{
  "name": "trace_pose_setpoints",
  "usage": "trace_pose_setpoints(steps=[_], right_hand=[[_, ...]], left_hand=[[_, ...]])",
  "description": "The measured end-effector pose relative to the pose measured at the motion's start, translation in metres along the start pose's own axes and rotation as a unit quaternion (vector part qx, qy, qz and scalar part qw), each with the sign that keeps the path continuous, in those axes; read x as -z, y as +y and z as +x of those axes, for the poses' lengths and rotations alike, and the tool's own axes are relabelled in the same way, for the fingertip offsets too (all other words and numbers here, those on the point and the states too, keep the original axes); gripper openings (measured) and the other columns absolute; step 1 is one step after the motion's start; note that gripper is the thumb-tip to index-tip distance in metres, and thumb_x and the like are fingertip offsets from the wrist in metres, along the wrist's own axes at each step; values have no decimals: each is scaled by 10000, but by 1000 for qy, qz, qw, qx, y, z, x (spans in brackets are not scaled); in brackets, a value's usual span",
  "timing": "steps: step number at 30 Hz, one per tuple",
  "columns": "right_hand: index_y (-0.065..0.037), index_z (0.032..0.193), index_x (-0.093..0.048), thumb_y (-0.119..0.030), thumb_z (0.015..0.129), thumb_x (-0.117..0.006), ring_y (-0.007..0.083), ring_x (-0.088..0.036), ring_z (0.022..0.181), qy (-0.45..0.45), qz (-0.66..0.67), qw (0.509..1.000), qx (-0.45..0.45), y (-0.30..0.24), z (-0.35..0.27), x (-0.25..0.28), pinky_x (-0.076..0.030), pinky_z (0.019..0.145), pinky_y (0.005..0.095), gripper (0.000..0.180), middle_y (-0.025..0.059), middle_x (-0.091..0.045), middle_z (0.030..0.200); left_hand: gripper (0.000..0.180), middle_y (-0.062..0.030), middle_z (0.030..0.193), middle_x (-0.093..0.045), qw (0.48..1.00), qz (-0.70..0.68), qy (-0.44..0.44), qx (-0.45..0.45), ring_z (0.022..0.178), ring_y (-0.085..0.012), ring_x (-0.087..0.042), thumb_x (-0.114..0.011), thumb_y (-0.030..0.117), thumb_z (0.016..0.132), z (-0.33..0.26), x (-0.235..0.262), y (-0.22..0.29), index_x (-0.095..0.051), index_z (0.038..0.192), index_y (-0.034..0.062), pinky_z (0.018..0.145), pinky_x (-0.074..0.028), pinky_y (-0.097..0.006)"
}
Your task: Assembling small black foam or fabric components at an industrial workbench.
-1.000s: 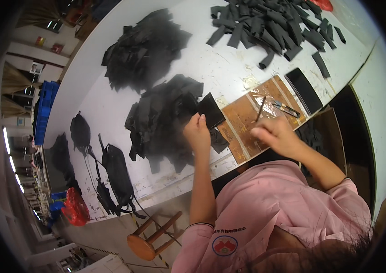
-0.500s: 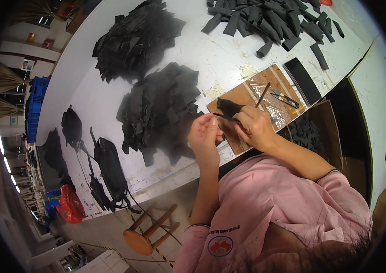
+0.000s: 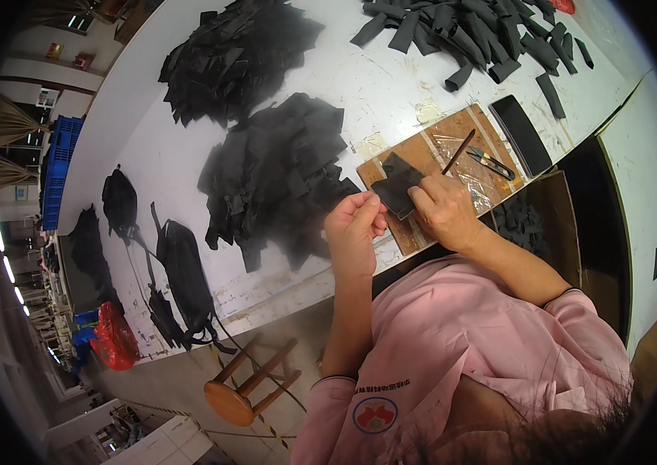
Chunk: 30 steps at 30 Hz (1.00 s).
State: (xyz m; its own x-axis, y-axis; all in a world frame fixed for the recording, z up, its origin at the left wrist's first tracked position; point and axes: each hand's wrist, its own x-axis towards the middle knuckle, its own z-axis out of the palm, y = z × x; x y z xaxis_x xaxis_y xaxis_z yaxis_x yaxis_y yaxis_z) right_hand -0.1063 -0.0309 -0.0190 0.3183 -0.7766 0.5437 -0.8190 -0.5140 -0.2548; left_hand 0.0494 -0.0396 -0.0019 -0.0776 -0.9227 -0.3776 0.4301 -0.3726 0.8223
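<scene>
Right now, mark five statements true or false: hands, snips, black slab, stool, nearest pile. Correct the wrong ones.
1. Left hand and right hand are both at one black piece. True.
2. The left hand holds the snips. False: the snips lie on the brown board.
3. A black slab lies beside the board. True.
4. The stool is white. False: the stool is orange-brown.
5. The nearest black pile is left of the board. True.

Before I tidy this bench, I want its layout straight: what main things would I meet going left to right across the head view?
By their middles: red plastic bag, black pouch, lower black fabric pile, left hand, black fabric piece, right hand, snips, black phone.
</scene>
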Motion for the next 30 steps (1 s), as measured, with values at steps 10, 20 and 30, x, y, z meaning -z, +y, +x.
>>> trace_pose_setpoints(steps=[10, 20, 30], right_hand=[[-24, 677, -476, -67, 596, -541, 215, -481, 605, -8, 15, 1000, -4, -2, 2, 1, -412, 503, 316, 112, 76, -411, 641], [-35, 667, -464, -72, 604, -534, 207, -483, 601, -18, 1, 1000, 7, -4, 2, -2, -410, 489, 303, 102, 72, -412, 641], [-50, 667, -459, -97, 619, -528, 191, -486, 618, -34, -19, 999, 12, -4, 0, -5, -407, 490, 294, 97, 60, -412, 645]], left_hand=[[133, -47, 736, -570, 999, -31, -4, -12, 541, -62, -478, -549, 122, 815, -3, 1, 3, -554, 853, -5, 478, -361, -171], [129, -86, 702, -566, 1000, -18, -6, -2, 536, -100, -503, -536, 102, 817, -4, 3, -2, -545, 825, -27, 460, -389, -207], [108, -93, 696, -566, 998, -57, 0, 16, 532, -112, -510, -533, 86, 809, -2, 5, -4, -545, 802, -22, 455, -392, -215]])
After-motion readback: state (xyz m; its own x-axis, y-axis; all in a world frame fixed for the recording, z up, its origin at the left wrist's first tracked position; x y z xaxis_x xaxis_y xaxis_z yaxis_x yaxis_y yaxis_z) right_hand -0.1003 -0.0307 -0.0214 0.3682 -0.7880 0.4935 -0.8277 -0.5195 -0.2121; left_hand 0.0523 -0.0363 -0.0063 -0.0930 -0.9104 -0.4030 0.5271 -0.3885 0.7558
